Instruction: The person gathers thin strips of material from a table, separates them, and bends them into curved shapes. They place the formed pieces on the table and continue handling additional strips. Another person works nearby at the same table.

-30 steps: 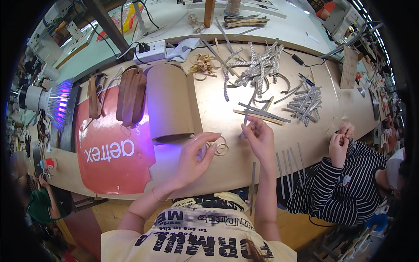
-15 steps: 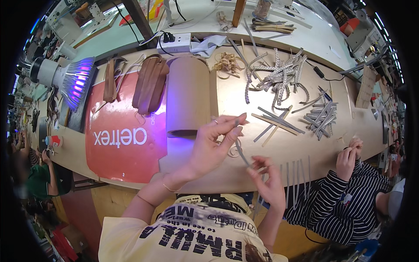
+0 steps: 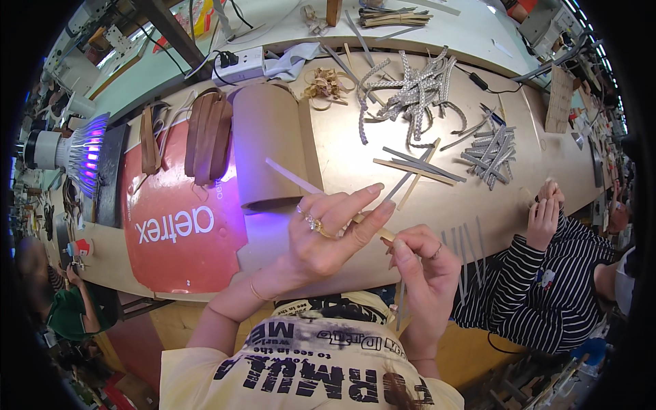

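A narrow pale strip runs slantwise through my hands. Its far end, light and whitish, sticks out past the left knuckles; the near end looks tan. My left hand, with rings on it, has the strip's middle between thumb and fingers, which partly hide it. At the near end, thumb and fingertips of my right hand pinch the tip. Just beyond my hands, loose grey and tan strips lie crossed on the table. Further right sits a pile of short grey braided pieces.
A brown cardboard roll stands left of my hands, beside a red sheet with brown strap bundles. Long braided cords lie behind. A lamp glows purple at left. At right sits a co-worker in a striped sleeve. Grey strips hang at the table edge.
The grey strip that my hands held is no longer between them; a pale tan strip is there now. My right hand has moved up, nearer the left. The view has shifted slightly.
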Demonstrator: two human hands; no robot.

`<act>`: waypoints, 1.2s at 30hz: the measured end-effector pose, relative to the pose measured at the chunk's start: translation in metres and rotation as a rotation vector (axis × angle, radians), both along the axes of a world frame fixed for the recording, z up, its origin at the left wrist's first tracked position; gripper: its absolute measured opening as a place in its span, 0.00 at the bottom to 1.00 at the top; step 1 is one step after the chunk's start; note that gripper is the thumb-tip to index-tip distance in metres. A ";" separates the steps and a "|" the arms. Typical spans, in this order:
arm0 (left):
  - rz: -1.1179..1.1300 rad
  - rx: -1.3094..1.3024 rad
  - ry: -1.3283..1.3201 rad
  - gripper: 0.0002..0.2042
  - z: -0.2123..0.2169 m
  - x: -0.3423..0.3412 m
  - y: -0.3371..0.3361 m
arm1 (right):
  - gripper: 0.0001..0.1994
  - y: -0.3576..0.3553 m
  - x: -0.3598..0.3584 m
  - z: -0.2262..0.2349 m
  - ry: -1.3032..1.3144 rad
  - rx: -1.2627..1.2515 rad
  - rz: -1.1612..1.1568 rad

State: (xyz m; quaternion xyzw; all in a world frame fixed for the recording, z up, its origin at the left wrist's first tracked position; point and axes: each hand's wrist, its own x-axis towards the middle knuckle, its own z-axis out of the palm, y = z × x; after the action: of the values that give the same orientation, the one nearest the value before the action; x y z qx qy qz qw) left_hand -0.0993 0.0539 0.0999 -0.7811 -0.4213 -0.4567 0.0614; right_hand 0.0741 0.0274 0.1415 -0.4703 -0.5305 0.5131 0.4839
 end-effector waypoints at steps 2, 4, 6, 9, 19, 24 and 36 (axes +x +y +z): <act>0.002 0.009 0.024 0.19 0.001 0.001 0.000 | 0.04 0.000 0.001 -0.002 -0.010 -0.010 0.001; 0.009 -0.008 0.010 0.19 0.001 0.003 0.000 | 0.04 0.001 0.002 -0.004 -0.016 -0.001 0.000; 0.047 -0.001 -0.050 0.19 0.002 0.007 0.000 | 0.03 0.003 0.001 -0.005 -0.015 0.026 -0.006; 0.064 0.020 -0.149 0.19 0.002 0.013 -0.003 | 0.03 0.009 -0.001 -0.008 -0.119 0.075 -0.077; -0.074 -0.108 -0.076 0.17 -0.001 0.009 -0.011 | 0.04 0.012 -0.004 -0.002 -0.323 0.150 -0.020; -0.095 -0.141 -0.094 0.18 -0.002 0.009 -0.011 | 0.04 0.012 -0.003 -0.004 -0.308 0.130 -0.004; -0.148 -0.152 -0.077 0.20 -0.002 0.004 -0.011 | 0.03 0.012 -0.001 -0.007 -0.239 0.095 -0.014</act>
State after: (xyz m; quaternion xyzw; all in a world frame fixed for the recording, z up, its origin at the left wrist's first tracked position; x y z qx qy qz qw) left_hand -0.0952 0.0427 0.0975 -0.7944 -0.3978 -0.4564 -0.0482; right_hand 0.0735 0.0393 0.1345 -0.5082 -0.6050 0.4243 0.4423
